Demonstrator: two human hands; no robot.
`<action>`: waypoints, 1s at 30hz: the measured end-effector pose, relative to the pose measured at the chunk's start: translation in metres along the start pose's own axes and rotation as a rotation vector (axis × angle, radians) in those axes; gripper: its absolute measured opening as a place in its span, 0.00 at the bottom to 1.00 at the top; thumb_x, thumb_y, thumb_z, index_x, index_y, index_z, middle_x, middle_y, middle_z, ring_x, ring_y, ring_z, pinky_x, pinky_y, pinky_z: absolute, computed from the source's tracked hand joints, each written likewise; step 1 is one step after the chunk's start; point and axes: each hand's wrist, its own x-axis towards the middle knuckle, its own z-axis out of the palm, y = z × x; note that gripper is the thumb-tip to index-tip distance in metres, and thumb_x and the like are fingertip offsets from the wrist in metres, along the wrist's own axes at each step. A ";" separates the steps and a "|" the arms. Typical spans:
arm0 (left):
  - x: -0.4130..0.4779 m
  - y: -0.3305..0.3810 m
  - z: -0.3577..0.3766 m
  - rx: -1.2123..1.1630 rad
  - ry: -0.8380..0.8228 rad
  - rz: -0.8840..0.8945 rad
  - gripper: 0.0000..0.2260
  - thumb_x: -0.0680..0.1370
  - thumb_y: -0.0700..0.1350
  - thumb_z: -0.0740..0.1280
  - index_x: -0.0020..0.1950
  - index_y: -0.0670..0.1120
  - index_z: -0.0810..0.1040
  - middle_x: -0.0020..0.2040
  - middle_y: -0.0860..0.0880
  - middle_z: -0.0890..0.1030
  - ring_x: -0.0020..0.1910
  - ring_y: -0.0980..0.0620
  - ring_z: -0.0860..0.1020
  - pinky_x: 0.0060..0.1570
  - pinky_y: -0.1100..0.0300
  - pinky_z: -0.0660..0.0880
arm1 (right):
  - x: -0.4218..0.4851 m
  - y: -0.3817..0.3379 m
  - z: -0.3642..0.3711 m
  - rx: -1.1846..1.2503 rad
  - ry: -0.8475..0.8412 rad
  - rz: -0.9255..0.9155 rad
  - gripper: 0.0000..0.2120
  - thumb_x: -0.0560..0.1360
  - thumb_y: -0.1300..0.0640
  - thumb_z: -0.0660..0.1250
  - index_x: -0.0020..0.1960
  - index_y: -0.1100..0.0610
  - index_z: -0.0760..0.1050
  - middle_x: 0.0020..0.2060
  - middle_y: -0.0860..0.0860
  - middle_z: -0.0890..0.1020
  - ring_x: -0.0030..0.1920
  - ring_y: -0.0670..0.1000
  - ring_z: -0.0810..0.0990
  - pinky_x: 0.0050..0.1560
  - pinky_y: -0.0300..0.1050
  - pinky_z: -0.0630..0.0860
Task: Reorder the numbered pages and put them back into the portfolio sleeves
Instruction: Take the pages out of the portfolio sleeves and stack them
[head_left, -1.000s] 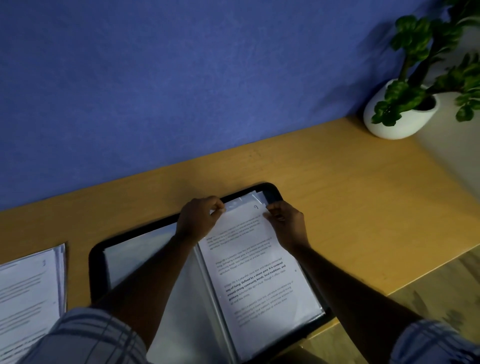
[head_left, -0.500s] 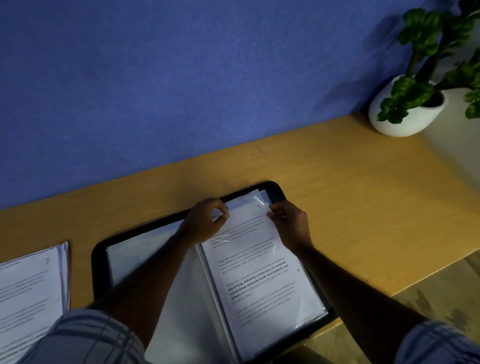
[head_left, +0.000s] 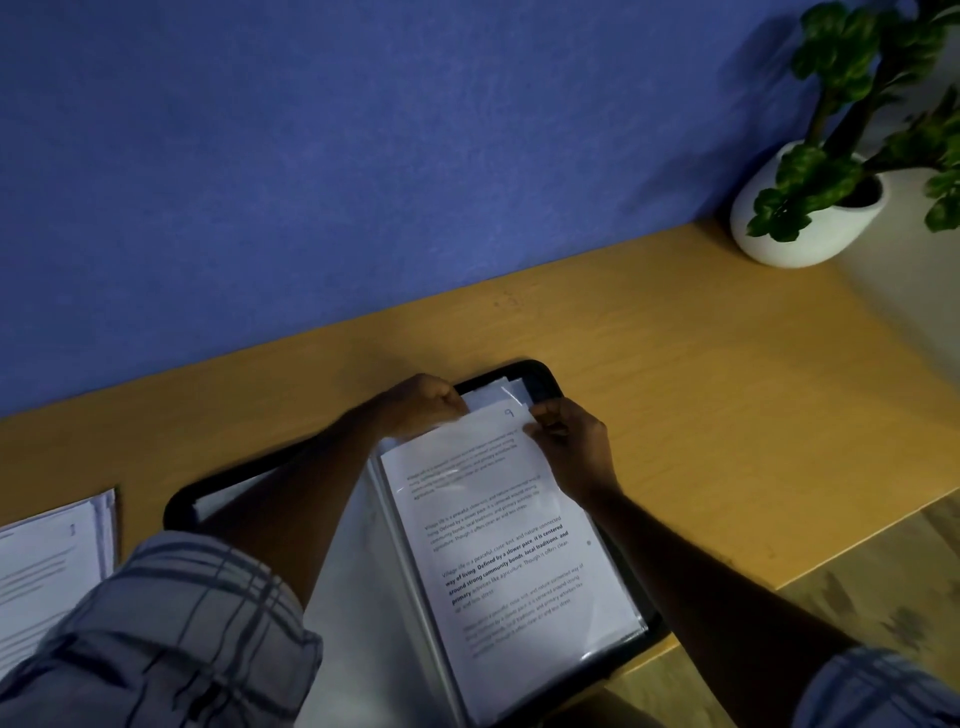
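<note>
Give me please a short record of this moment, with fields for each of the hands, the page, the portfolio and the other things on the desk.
left hand: fingers curled, grips the top left of the sleeve
right hand: pinches the top right corner of the page
page: printed text, handwritten 9 at the top; top edge seems to stick out of the sleeve
portfolio: black, open, flat on the desk
stack of pages: at the desk's left edge, apart from the portfolio
plant: in a white pot, far right corner of the desk

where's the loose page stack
Head view, far left edge: the loose page stack lies on the desk, just left of the open black portfolio.
</note>
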 end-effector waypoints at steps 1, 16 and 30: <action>0.002 0.000 -0.001 0.040 -0.048 -0.001 0.03 0.74 0.47 0.72 0.46 0.52 0.85 0.45 0.53 0.86 0.46 0.54 0.83 0.51 0.58 0.78 | 0.001 0.001 0.000 0.012 -0.003 0.016 0.08 0.74 0.62 0.73 0.53 0.57 0.80 0.45 0.47 0.84 0.46 0.45 0.83 0.50 0.51 0.82; 0.007 -0.006 -0.017 0.173 0.327 0.094 0.07 0.77 0.44 0.72 0.46 0.40 0.82 0.40 0.45 0.83 0.37 0.53 0.79 0.39 0.56 0.74 | 0.020 0.017 -0.004 -0.084 -0.264 0.208 0.33 0.64 0.45 0.80 0.64 0.54 0.73 0.51 0.47 0.83 0.49 0.46 0.83 0.49 0.48 0.83; 0.010 0.033 -0.079 0.244 0.601 0.213 0.05 0.78 0.41 0.70 0.49 0.39 0.82 0.44 0.50 0.79 0.45 0.53 0.77 0.43 0.66 0.65 | 0.108 -0.079 0.027 -0.009 -0.308 0.191 0.25 0.73 0.47 0.74 0.64 0.58 0.73 0.53 0.53 0.83 0.51 0.52 0.83 0.53 0.50 0.81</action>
